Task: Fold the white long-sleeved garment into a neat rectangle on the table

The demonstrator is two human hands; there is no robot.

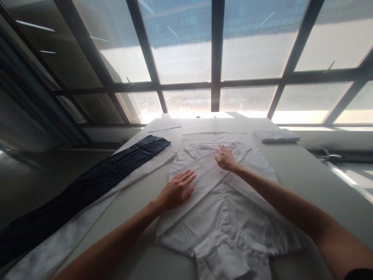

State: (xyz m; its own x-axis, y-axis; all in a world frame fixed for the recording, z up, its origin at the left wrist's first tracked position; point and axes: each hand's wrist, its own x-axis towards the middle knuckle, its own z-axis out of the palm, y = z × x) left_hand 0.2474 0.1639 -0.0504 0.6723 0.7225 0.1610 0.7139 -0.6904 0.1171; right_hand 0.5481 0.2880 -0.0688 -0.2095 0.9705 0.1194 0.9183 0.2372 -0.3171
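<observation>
A white shirt lies on the table, its buttoned front facing up and its collar end nearest me. Its sleeves lie folded in over the body, with some creases near the far hem. My left hand rests flat on the folded sleeve at the left, fingers stretched out. Farther up the shirt, my right hand touches the fabric near the sleeve's end, fingers slightly bent and apart. Neither hand appears to grip the cloth.
Dark navy trousers lie along the table's left side on top of white cloth. A folded white stack sits at the back right of the white table. Thin white sheets lie back left. Large windows stand beyond.
</observation>
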